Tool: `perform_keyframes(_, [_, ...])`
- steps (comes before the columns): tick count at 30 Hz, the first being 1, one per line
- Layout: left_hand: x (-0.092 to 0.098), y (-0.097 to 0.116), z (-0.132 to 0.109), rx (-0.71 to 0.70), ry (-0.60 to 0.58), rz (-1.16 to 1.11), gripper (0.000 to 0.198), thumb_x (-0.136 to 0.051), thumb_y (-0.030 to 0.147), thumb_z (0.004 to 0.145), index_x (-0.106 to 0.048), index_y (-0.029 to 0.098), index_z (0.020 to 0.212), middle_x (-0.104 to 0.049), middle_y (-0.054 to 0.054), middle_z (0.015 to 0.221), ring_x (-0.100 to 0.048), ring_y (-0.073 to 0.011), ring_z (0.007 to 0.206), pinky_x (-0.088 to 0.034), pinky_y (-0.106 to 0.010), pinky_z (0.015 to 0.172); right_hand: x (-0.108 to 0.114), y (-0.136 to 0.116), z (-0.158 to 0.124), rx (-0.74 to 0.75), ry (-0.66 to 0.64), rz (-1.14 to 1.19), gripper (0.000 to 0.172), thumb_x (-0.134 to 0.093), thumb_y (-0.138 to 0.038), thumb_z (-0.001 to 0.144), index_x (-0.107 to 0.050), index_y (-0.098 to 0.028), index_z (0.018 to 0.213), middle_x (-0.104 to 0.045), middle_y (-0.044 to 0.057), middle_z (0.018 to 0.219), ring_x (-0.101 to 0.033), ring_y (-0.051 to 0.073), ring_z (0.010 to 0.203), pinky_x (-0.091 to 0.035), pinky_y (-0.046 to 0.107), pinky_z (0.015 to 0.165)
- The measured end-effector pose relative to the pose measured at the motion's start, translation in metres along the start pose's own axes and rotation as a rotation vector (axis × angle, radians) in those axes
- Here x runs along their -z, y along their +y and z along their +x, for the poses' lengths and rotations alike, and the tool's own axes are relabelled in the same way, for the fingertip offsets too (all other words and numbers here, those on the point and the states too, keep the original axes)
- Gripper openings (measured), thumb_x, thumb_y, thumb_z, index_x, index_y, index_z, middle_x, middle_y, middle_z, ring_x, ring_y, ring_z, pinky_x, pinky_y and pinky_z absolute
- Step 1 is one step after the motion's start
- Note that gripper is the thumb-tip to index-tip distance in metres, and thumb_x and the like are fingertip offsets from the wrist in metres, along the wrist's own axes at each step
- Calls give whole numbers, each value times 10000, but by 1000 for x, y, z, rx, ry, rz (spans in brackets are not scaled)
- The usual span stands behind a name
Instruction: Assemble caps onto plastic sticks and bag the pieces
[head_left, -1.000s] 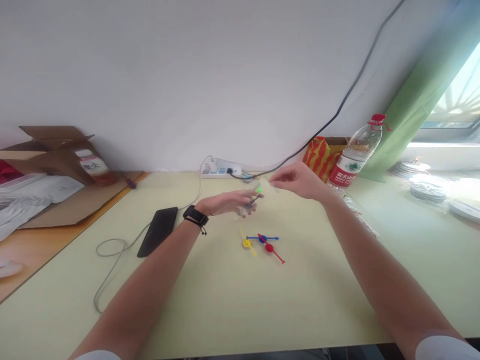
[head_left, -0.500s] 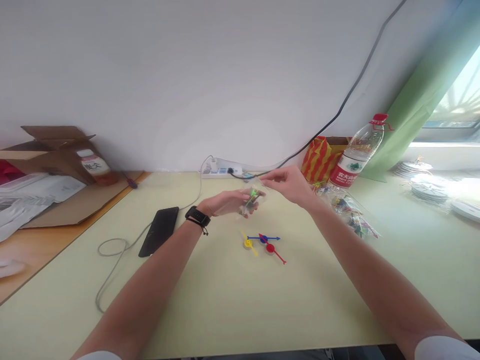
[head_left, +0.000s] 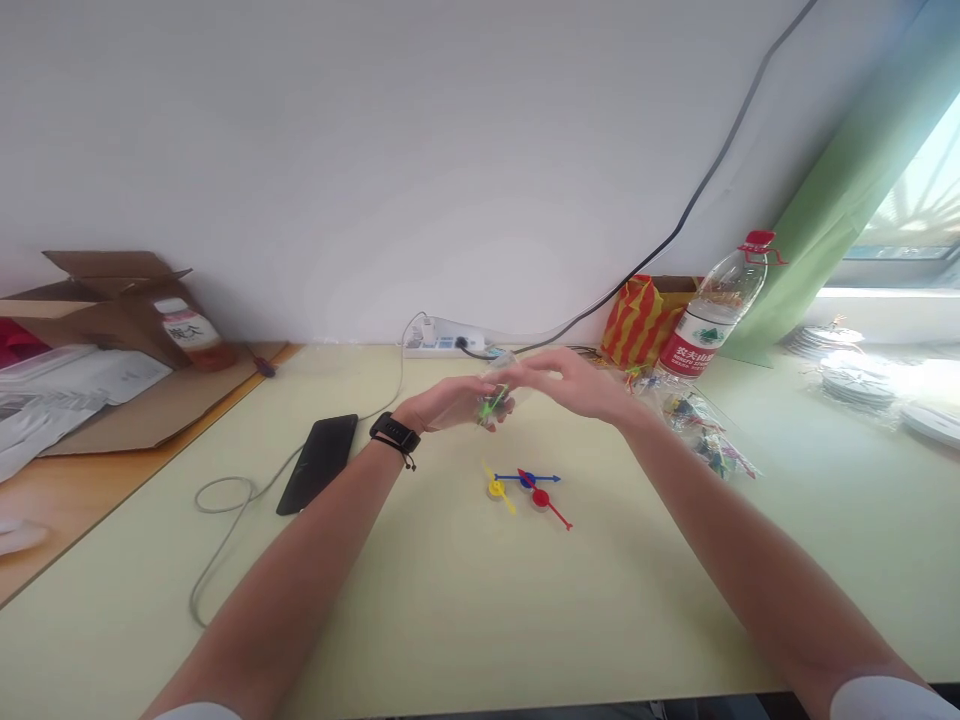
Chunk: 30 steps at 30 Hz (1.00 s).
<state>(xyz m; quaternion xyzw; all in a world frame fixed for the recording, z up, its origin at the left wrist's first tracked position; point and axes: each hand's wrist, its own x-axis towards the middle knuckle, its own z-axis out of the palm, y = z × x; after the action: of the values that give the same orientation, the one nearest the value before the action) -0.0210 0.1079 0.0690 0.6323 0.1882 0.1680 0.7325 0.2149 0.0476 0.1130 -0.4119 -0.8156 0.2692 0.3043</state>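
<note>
A small clear plastic bag (head_left: 491, 403) with a green spinner piece inside lies in my left hand (head_left: 452, 402), whose fingers are wrapped round it. My right hand (head_left: 566, 380) comes in from the right and pinches the bag's upper edge, its fingertips beside my left thumb. Nearer to me on the table, a yellow spinner (head_left: 496, 488), a blue spinner (head_left: 527, 480) and a red spinner (head_left: 541, 497) lie close together, the red one overlapping the blue one.
To the left are a black phone (head_left: 318, 463), a cable and an open cardboard box (head_left: 112, 290). A power strip (head_left: 444, 340) rests by the wall. A large water bottle (head_left: 701, 335), a striped bag (head_left: 634, 322) and plastic-wrapped parts (head_left: 701, 430) stand or lie at the right.
My right hand has moved slightly left and down, closer to my left hand. The green piece in the bag has shifted a little left and down.
</note>
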Motion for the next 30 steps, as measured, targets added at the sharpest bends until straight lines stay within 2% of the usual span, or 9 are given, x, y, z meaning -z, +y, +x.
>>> perform_keyframes(3, [2, -4, 0, -3, 32, 19, 590, -613, 505, 904, -548, 249, 1433, -600, -113, 1066, -555, -245, 948, -463, -342, 793, 4, 6, 1, 84, 29, 36, 332, -712, -460, 857, -754, -220, 1083, -765, 49, 1029, -664, 250, 1012, -472, 361, 951])
perform_keyframes(9, [1, -4, 2, 105, 49, -10, 765, -359, 800, 920, -591, 221, 1363, -651, -148, 1103, -590, -234, 842, -455, -341, 727, 9, 20, 5, 77, 120, 123, 221, -759, -378, 774, -648, -200, 845, -707, 44, 916, -635, 218, 936, -475, 357, 919])
perform_keyframes(12, [-1, -6, 4, 141, 81, 17, 701, -393, 764, 939, -644, 196, 1263, -651, -117, 946, -533, -186, 693, -413, -327, 653, 12, 25, 5, 43, 162, 169, 313, -809, -397, 715, -624, -204, 879, -665, 29, 862, -611, 205, 878, -481, 346, 866])
perform_keyframes(15, [0, -9, 5, 135, 124, 64, 634, -452, 714, 950, -696, 165, 1153, -543, -46, 743, -439, -153, 606, -357, -308, 587, 16, 29, 4, -33, 90, 204, 450, -831, -477, 692, -673, -200, 1009, -614, 15, 839, -585, 198, 855, -477, 334, 815])
perform_keyframes(19, [7, -14, 3, 149, 149, 91, 592, -507, 692, 941, -725, 166, 1103, -489, -23, 711, -388, -135, 571, -325, -304, 551, 21, 34, 3, -63, 19, 176, 410, -820, -545, 704, -703, -191, 873, -605, 15, 821, -574, 195, 857, -457, 328, 798])
perform_keyframes(22, [15, -18, 3, 160, 200, 48, 534, -571, 655, 927, -726, 165, 1068, -520, -32, 748, -418, -121, 567, -337, -289, 536, 24, 43, 5, -68, 93, 112, 401, -806, -552, 720, -664, -193, 827, -649, 29, 845, -584, 198, 854, -457, 327, 779])
perform_keyframes(26, [31, -28, 6, 134, 358, -61, 408, -649, 576, 905, -680, 175, 971, -604, -39, 824, -507, -104, 553, -417, -270, 545, 28, 53, 6, -155, 255, -141, 365, -721, -540, 808, -623, -195, 873, -684, 65, 919, -587, 198, 834, -452, 315, 734])
perform_keyframes(28, [37, -34, 8, 68, 458, -132, 335, -692, 504, 894, -640, 175, 936, -614, -27, 810, -545, -106, 551, -462, -272, 566, 26, 51, 5, -215, 132, -269, 370, -691, -556, 829, -619, -194, 829, -695, 74, 918, -590, 199, 815, -435, 306, 700])
perform_keyframes(30, [41, -38, 11, 2, 517, -158, 337, -697, 504, 899, -597, 191, 972, -648, -33, 863, -618, -121, 618, -513, -276, 632, 19, 45, 2, -230, -204, -316, 395, -710, -584, 806, -647, -195, 798, -711, 71, 917, -607, 200, 808, -421, 296, 670])
